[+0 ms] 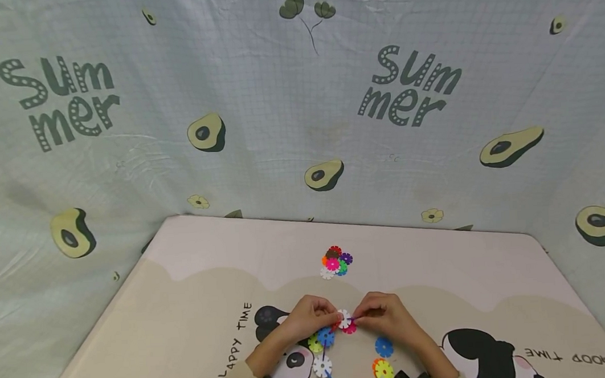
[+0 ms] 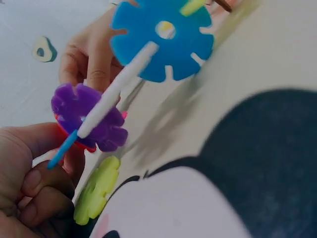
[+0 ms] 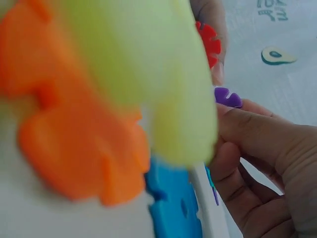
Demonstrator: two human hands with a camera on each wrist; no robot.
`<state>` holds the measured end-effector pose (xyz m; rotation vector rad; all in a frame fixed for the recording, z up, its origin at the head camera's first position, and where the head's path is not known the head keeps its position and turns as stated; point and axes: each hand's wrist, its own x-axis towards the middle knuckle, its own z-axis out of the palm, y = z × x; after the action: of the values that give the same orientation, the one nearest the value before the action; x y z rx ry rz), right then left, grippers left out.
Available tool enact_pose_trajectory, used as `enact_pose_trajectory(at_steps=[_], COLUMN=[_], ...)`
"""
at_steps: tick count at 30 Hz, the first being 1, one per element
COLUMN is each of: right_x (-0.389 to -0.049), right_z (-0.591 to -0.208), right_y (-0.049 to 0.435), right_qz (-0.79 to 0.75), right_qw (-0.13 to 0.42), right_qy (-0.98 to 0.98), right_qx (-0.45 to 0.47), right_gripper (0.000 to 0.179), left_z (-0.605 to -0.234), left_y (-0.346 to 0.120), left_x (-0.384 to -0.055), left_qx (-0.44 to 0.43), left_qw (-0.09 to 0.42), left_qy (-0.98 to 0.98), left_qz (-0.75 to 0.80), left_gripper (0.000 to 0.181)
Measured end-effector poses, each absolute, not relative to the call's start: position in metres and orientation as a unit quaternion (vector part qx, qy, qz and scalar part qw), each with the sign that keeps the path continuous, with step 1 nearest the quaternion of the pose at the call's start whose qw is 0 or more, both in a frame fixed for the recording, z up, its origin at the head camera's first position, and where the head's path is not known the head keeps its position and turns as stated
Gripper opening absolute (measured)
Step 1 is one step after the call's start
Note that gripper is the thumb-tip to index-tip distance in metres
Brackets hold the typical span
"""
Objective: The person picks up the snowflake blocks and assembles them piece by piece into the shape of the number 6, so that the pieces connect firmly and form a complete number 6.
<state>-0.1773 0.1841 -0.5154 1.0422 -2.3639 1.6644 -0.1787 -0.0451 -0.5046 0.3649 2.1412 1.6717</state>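
My left hand (image 1: 311, 318) pinches a red notched plastic disc (image 3: 210, 43), at the end of a chain of interlocked discs. Opposite it, my right hand (image 1: 385, 317) holds a purple notched disc (image 3: 228, 97) between thumb and fingers. A white disc (image 1: 344, 319) shows face-on between the two sets of fingertips. From the left hand the chain bends down through a blue disc (image 1: 325, 337) and another white disc (image 1: 322, 366). In the right wrist view, blurred yellow-green and orange discs (image 3: 74, 144) cover much of the near side.
Beyond the hands lies a small pile of mixed-colour discs (image 1: 333, 263). Another blue disc (image 1: 384, 347) and a yellow disc (image 1: 383, 371) lie inside the right forearm. The table cover (image 1: 185, 309) has panda prints, and a patterned curtain (image 1: 260, 174) hangs behind the table's far edge.
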Motion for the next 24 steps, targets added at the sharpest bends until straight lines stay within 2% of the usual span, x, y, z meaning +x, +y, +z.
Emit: enact_pose_trajectory(at_steps=[5, 7, 11, 14, 24], right_x=[-0.176, -0.174, -0.173, -0.173, -0.172], right_z=[-0.515, -0.513, -0.508, -0.505, -0.502], right_y=[0.182, 0.180, 0.177, 0.175, 0.174], right_qz=[0.541, 0.545, 0.550, 0.532, 0.500], right_qw=[0.031, 0.007, -0.075, -0.110, -0.139], right_qy=[-0.775, -0.782, -0.792, -0.806, -0.826], right_qx=[0.324, 0.303, 0.256, 0.236, 0.221], right_gripper=[0.006, 0.009, 0.027, 0.035, 0.033], left_z=[-0.505, -0.505, -0.507, -0.506, -0.504], left_y=[-0.045, -0.045, -0.047, -0.050, -0.049], left_x=[-0.179, -0.180, -0.183, -0.184, -0.185], left_qx=[0.138, 0.149, 0.170, 0.180, 0.174], left_qw=[0.194, 0.190, 0.175, 0.169, 0.204], left_qy=[0.762, 0.761, 0.759, 0.752, 0.729], left_qz=[0.602, 0.602, 0.604, 0.611, 0.629], left_gripper=[0.021, 0.023, 0.021, 0.020, 0.022])
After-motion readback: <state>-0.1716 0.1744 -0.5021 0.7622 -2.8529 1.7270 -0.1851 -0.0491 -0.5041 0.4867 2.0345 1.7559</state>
